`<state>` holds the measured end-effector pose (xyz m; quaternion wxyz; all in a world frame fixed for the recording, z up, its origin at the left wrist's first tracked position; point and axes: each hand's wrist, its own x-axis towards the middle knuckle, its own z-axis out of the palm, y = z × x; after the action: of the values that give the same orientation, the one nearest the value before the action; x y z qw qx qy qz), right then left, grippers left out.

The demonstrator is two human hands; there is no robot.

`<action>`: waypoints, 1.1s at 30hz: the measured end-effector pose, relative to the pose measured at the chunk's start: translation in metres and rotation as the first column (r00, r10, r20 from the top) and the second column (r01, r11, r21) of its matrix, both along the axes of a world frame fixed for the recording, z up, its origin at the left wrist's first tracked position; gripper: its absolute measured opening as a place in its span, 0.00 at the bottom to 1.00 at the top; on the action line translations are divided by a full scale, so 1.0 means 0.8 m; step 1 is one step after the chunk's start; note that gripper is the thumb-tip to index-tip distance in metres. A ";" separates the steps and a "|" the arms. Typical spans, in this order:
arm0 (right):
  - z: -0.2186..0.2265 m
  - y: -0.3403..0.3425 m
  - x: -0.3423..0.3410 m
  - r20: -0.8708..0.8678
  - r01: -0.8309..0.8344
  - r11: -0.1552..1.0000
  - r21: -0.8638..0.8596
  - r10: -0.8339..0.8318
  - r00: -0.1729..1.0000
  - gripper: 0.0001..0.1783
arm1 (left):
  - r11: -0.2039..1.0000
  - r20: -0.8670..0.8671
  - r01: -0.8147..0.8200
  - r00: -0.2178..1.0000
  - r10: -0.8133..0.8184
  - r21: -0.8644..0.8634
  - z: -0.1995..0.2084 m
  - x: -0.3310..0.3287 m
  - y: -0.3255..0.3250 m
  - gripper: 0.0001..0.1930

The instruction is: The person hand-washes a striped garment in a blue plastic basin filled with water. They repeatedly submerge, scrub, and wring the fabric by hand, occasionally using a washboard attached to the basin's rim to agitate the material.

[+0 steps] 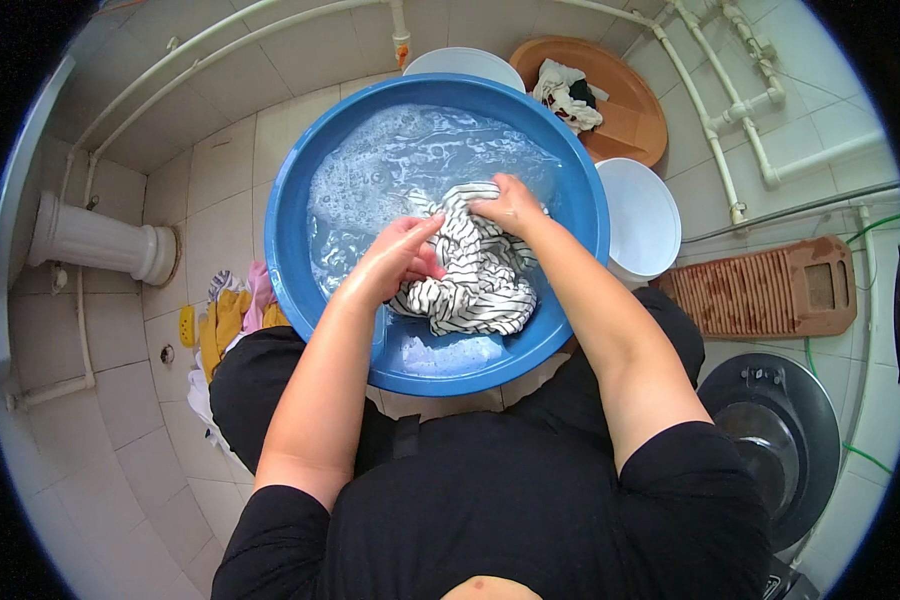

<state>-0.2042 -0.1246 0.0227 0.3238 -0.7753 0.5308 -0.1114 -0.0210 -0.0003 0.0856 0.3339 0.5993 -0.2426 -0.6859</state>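
Head view, center of the frame: a black-and-white striped cloth (485,295) is lying bunched in the lower middle of a round blue washtub (286,230). The right hand (511,206) is clamping a fold at its upper right; the left hand (395,255) is touching its left side, whether gripping one cannot tell. Foamy water (370,150) is spreading over the tub's upper left, leaving room between cloth and rim. Right of the tub's edge, a white basin (642,220) is standing close, a ribbed washboard (740,292) lying beyond. At upper right, a brown basin (638,120) is holding clothes (568,95).
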 end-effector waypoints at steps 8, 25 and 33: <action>0.062 -0.003 0.010 0.703 -0.260 0.791 0.555 -0.278 0.655 0.23 | 0.931 0.005 -0.074 0.997 0.082 -0.357 -0.049 0.002 -0.014 0.15; -0.004 0.022 0.037 0.720 -0.179 0.964 0.197 -0.018 0.694 0.20 | 0.797 -0.657 -0.604 0.599 0.457 0.003 -0.070 0.001 -0.011 0.16; 0.104 0.154 0.091 0.389 -0.475 0.714 -0.514 0.688 0.613 0.13 | 0.920 -0.794 -0.349 0.502 0.343 0.177 -0.008 -0.001 0.002 0.27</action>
<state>-0.1315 -0.0012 0.1057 0.3335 -0.8840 0.0959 -0.3132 -0.0215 0.0010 0.0796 0.5392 0.2530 0.0602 -0.8010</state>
